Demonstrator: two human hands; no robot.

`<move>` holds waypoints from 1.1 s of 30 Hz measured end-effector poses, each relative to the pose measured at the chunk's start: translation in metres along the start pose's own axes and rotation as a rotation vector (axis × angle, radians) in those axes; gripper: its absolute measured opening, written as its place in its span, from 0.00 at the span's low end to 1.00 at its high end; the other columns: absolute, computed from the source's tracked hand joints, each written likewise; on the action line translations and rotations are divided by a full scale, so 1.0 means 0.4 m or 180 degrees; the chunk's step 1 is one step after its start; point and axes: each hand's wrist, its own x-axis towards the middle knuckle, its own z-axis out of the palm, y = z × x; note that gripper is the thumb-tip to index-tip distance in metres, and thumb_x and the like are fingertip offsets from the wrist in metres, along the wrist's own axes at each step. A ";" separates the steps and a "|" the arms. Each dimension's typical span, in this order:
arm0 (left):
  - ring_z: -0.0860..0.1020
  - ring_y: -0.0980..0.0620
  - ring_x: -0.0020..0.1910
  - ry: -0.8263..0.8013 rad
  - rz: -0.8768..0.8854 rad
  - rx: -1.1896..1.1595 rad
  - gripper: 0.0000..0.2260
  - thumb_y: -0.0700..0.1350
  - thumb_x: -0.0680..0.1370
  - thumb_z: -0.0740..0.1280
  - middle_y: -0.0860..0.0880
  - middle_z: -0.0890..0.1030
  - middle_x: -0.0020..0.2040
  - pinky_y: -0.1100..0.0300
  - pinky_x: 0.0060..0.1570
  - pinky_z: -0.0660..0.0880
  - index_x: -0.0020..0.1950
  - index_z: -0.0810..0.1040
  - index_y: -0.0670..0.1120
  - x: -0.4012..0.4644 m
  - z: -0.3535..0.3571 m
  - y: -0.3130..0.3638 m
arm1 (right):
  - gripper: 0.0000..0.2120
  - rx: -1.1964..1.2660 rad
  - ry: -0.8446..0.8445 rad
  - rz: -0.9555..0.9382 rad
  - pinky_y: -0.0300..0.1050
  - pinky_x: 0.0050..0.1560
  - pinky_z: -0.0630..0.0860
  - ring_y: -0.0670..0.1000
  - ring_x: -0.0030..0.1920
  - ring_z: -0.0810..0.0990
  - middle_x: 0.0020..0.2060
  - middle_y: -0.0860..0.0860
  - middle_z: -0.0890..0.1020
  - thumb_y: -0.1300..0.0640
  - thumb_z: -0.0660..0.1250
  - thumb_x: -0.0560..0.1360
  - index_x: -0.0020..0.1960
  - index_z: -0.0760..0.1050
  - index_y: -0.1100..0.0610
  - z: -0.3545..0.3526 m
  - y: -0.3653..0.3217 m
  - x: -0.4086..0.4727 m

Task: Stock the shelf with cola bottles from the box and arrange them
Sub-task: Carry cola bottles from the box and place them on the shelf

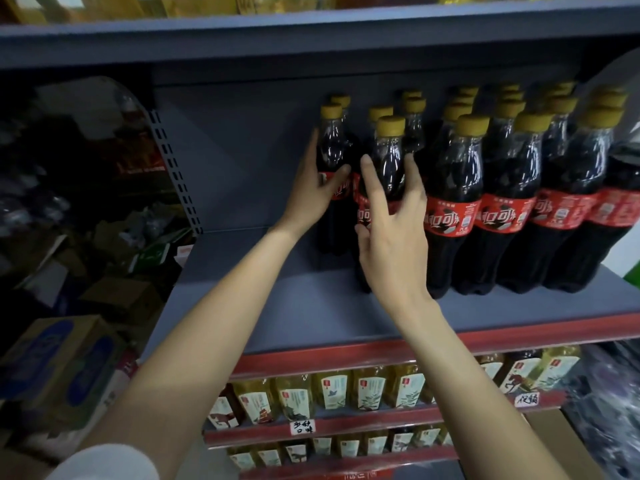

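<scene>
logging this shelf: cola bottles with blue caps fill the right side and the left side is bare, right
Not quite. The head view shows the cola bottles have yellow caps, not blue. They do fill the right side of the shelf, whose left side is bare.

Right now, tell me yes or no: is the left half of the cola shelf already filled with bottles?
No. The cola bottles stand only on the right side, and the shelf left of the left hand is bare.

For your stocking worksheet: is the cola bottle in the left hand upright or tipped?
Upright: the cola bottle has its yellow cap on top, and the left hand grips its side.
</scene>
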 end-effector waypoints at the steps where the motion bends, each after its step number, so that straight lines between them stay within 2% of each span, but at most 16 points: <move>1: 0.60 0.51 0.75 -0.0072 -0.0044 -0.0003 0.36 0.52 0.76 0.67 0.47 0.60 0.77 0.49 0.74 0.60 0.78 0.51 0.46 -0.003 -0.004 0.003 | 0.47 -0.0046 -0.0004 -0.0013 0.56 0.46 0.81 0.66 0.74 0.54 0.74 0.66 0.54 0.77 0.66 0.67 0.76 0.53 0.47 0.003 -0.003 0.001; 3: 0.59 0.51 0.75 -0.0101 -0.0227 0.0038 0.38 0.51 0.76 0.67 0.47 0.59 0.77 0.51 0.74 0.60 0.78 0.49 0.46 -0.018 -0.015 0.016 | 0.48 -0.0100 0.0004 0.0007 0.56 0.47 0.80 0.68 0.74 0.53 0.74 0.67 0.53 0.79 0.64 0.65 0.77 0.55 0.48 0.004 -0.007 0.003; 4: 0.61 0.50 0.75 -0.0005 -0.0293 0.0092 0.37 0.50 0.76 0.68 0.46 0.60 0.77 0.52 0.73 0.61 0.78 0.50 0.46 -0.035 -0.025 0.024 | 0.46 -0.0141 0.0042 0.0016 0.57 0.52 0.79 0.69 0.74 0.53 0.74 0.68 0.54 0.79 0.63 0.65 0.76 0.56 0.49 0.003 -0.011 0.002; 6: 0.66 0.50 0.72 0.0328 -0.0252 0.0206 0.33 0.49 0.75 0.68 0.45 0.66 0.73 0.55 0.71 0.64 0.76 0.58 0.46 -0.085 -0.052 0.050 | 0.39 -0.0267 0.0257 -0.0054 0.59 0.66 0.69 0.69 0.74 0.54 0.73 0.69 0.57 0.75 0.64 0.69 0.75 0.61 0.53 -0.004 -0.021 -0.005; 8: 0.73 0.54 0.65 0.0686 -0.0084 0.0174 0.25 0.48 0.75 0.67 0.48 0.75 0.65 0.58 0.66 0.69 0.71 0.68 0.46 -0.160 -0.099 0.081 | 0.27 -0.0077 0.0495 -0.0374 0.59 0.72 0.61 0.69 0.72 0.58 0.71 0.68 0.63 0.70 0.65 0.73 0.71 0.69 0.58 -0.009 -0.049 -0.024; 10: 0.77 0.57 0.57 0.1049 0.0173 0.0237 0.15 0.45 0.77 0.65 0.53 0.79 0.54 0.59 0.60 0.73 0.63 0.73 0.46 -0.245 -0.161 0.112 | 0.18 0.0372 0.0684 -0.0693 0.58 0.69 0.64 0.65 0.68 0.66 0.66 0.66 0.70 0.66 0.65 0.75 0.64 0.75 0.62 -0.007 -0.101 -0.053; 12: 0.79 0.59 0.48 0.1375 0.0441 0.0353 0.06 0.42 0.78 0.63 0.54 0.79 0.46 0.61 0.52 0.74 0.55 0.75 0.45 -0.330 -0.236 0.139 | 0.12 0.0918 0.0782 -0.0820 0.53 0.62 0.71 0.61 0.60 0.75 0.58 0.62 0.78 0.64 0.66 0.76 0.59 0.77 0.64 0.006 -0.171 -0.084; 15: 0.76 0.61 0.37 0.1739 0.0684 0.0678 0.04 0.42 0.79 0.60 0.56 0.76 0.38 0.65 0.41 0.71 0.49 0.74 0.46 -0.456 -0.368 0.144 | 0.08 0.1920 0.0626 -0.0751 0.47 0.52 0.75 0.54 0.50 0.79 0.48 0.54 0.80 0.63 0.64 0.77 0.53 0.78 0.66 0.040 -0.300 -0.135; 19: 0.76 0.60 0.37 0.1753 0.0370 0.1064 0.04 0.44 0.79 0.60 0.57 0.76 0.39 0.66 0.41 0.70 0.49 0.74 0.47 -0.620 -0.566 0.099 | 0.06 0.2856 0.0100 -0.0511 0.39 0.49 0.74 0.49 0.45 0.78 0.46 0.49 0.78 0.62 0.63 0.77 0.52 0.76 0.61 0.120 -0.483 -0.227; 22: 0.78 0.57 0.42 0.1433 -0.0191 0.1234 0.06 0.47 0.79 0.61 0.54 0.79 0.43 0.65 0.44 0.73 0.54 0.75 0.49 -0.737 -0.727 0.037 | 0.07 0.3134 -0.0503 -0.0524 0.39 0.51 0.73 0.49 0.48 0.79 0.47 0.49 0.78 0.61 0.63 0.78 0.52 0.77 0.62 0.211 -0.617 -0.310; 25: 0.79 0.56 0.47 0.1100 -0.0880 0.1294 0.13 0.53 0.78 0.61 0.55 0.80 0.48 0.62 0.47 0.74 0.60 0.75 0.51 -0.857 -0.895 -0.058 | 0.09 0.3071 -0.1193 -0.0662 0.38 0.53 0.72 0.48 0.52 0.77 0.50 0.50 0.79 0.59 0.64 0.78 0.55 0.78 0.61 0.326 -0.757 -0.398; 28: 0.78 0.58 0.54 0.1046 -0.1486 0.1410 0.17 0.56 0.76 0.62 0.61 0.78 0.54 0.54 0.54 0.75 0.63 0.73 0.55 -0.976 -1.053 -0.172 | 0.12 0.2800 -0.1939 -0.0741 0.39 0.56 0.72 0.50 0.55 0.77 0.53 0.50 0.79 0.54 0.63 0.78 0.59 0.76 0.58 0.467 -0.889 -0.481; 31: 0.77 0.60 0.56 0.1238 -0.2033 0.1403 0.16 0.54 0.73 0.63 0.63 0.78 0.57 0.51 0.56 0.76 0.61 0.75 0.57 -1.086 -1.185 -0.267 | 0.18 0.2454 -0.2602 -0.0773 0.39 0.56 0.69 0.53 0.56 0.76 0.54 0.52 0.79 0.49 0.63 0.77 0.63 0.75 0.56 0.601 -1.001 -0.551; 33: 0.78 0.58 0.54 0.1359 -0.2276 0.1545 0.15 0.56 0.72 0.62 0.62 0.78 0.58 0.56 0.52 0.76 0.58 0.76 0.57 -1.145 -1.263 -0.318 | 0.20 0.2275 -0.2878 -0.0825 0.35 0.57 0.64 0.55 0.57 0.75 0.57 0.53 0.79 0.48 0.64 0.76 0.64 0.75 0.57 0.674 -1.069 -0.583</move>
